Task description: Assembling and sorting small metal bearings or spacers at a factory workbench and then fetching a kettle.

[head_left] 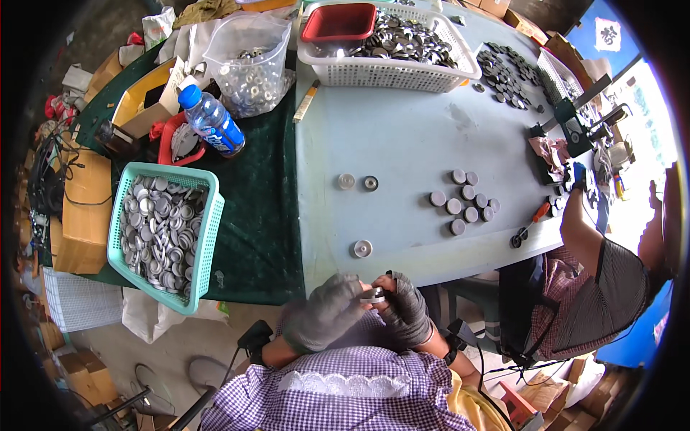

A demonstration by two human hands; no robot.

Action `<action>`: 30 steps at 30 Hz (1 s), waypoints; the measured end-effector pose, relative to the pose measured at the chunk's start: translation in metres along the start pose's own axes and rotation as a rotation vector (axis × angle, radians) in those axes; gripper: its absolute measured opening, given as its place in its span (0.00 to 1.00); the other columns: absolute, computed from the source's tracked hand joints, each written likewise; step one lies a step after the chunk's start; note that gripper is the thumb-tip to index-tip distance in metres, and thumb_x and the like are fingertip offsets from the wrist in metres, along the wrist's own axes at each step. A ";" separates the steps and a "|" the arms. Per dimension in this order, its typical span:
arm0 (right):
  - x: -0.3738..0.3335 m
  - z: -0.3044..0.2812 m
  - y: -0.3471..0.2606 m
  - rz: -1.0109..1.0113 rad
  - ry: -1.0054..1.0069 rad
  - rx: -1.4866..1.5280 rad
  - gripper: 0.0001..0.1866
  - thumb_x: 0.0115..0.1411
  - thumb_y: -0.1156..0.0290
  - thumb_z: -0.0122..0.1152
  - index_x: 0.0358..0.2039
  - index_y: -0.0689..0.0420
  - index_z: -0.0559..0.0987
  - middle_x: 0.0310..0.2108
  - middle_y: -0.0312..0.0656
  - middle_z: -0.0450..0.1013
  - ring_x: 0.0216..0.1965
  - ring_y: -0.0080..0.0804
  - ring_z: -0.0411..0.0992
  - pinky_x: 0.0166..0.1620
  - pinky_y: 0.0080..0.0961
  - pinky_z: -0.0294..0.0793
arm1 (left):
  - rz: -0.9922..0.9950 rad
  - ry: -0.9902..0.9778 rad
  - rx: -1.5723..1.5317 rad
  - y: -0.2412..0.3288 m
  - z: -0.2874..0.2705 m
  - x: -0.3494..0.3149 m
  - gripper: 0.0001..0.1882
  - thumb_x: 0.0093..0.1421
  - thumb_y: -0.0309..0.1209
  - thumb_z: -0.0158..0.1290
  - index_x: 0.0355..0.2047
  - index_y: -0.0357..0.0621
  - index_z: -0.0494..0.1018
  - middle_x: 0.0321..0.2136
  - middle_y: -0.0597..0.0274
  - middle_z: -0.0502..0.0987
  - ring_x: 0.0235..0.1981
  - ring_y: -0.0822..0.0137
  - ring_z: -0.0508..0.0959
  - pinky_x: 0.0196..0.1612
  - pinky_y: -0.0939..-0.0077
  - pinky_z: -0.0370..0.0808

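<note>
Small round part (372, 295): drop risk at the near edge

We have it at lower centre of the frame, grip pinching: fingertips of left hand (323, 309) and right hand (408, 310) both on it. Looks about level with the near edge of the worktop (402, 129), so if the pinch slips, we'd expect lap or floor. Wrapped palms might dull feel. A careless forward reach could also knock the loose silver disc (363, 248) just above.

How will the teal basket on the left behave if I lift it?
The teal basket is probably heavy, being filled with grey round pieces. It looks like perforated plastic, so it may flex slightly. The loose, jumbled pieces could spill if it tips.
</note>
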State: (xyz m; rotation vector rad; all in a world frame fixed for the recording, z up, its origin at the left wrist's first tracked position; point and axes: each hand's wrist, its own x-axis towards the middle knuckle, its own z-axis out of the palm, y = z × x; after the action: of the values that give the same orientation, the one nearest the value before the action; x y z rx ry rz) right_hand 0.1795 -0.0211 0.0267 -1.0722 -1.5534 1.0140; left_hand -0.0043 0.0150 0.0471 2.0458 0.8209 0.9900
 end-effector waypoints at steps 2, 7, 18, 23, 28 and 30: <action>-0.004 -0.001 0.005 -0.095 -0.012 -0.128 0.20 0.54 0.80 0.59 0.49 0.59 0.70 0.36 0.44 0.72 0.38 0.40 0.72 0.39 0.31 0.72 | -0.015 0.002 -0.042 -0.001 0.001 -0.004 0.17 0.54 0.27 0.59 0.43 0.37 0.71 0.35 0.54 0.75 0.36 0.56 0.77 0.39 0.69 0.74; -0.012 -0.003 0.011 -0.088 -0.017 -0.175 0.24 0.50 0.82 0.62 0.49 0.59 0.69 0.41 0.51 0.71 0.42 0.47 0.72 0.43 0.36 0.73 | 0.005 0.008 -0.076 -0.004 0.003 -0.005 0.17 0.54 0.26 0.59 0.43 0.38 0.71 0.35 0.53 0.75 0.35 0.56 0.77 0.37 0.69 0.74; -0.004 -0.002 0.003 -0.164 0.006 -0.167 0.13 0.55 0.77 0.58 0.42 0.61 0.71 0.34 0.48 0.72 0.31 0.44 0.73 0.34 0.31 0.72 | -0.028 -0.003 -0.060 -0.002 0.004 -0.009 0.18 0.52 0.30 0.61 0.43 0.38 0.71 0.34 0.53 0.74 0.31 0.57 0.78 0.32 0.70 0.75; -0.011 -0.006 0.004 -0.112 -0.097 -0.183 0.25 0.49 0.84 0.60 0.49 0.59 0.67 0.39 0.53 0.69 0.37 0.51 0.72 0.38 0.40 0.73 | -0.043 0.019 -0.062 -0.002 0.007 -0.013 0.18 0.53 0.30 0.61 0.42 0.38 0.72 0.33 0.53 0.75 0.29 0.57 0.78 0.31 0.71 0.75; -0.011 -0.005 0.002 -0.129 -0.085 -0.184 0.23 0.49 0.82 0.61 0.47 0.60 0.68 0.39 0.53 0.69 0.37 0.52 0.72 0.38 0.39 0.73 | -0.061 0.023 -0.100 -0.002 0.008 -0.014 0.17 0.53 0.29 0.61 0.41 0.37 0.72 0.31 0.53 0.75 0.28 0.58 0.77 0.30 0.71 0.74; -0.013 -0.004 0.004 -0.099 -0.092 -0.171 0.23 0.49 0.82 0.62 0.47 0.60 0.68 0.39 0.53 0.69 0.37 0.51 0.72 0.39 0.39 0.73 | -0.045 0.032 -0.093 -0.002 0.008 -0.014 0.17 0.52 0.28 0.61 0.41 0.37 0.72 0.31 0.53 0.75 0.28 0.58 0.77 0.30 0.71 0.74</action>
State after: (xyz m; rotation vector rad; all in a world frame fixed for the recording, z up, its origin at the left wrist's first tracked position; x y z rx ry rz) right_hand 0.1864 -0.0323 0.0205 -1.0656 -1.7755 0.8863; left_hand -0.0056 0.0025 0.0370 1.9294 0.8196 1.0194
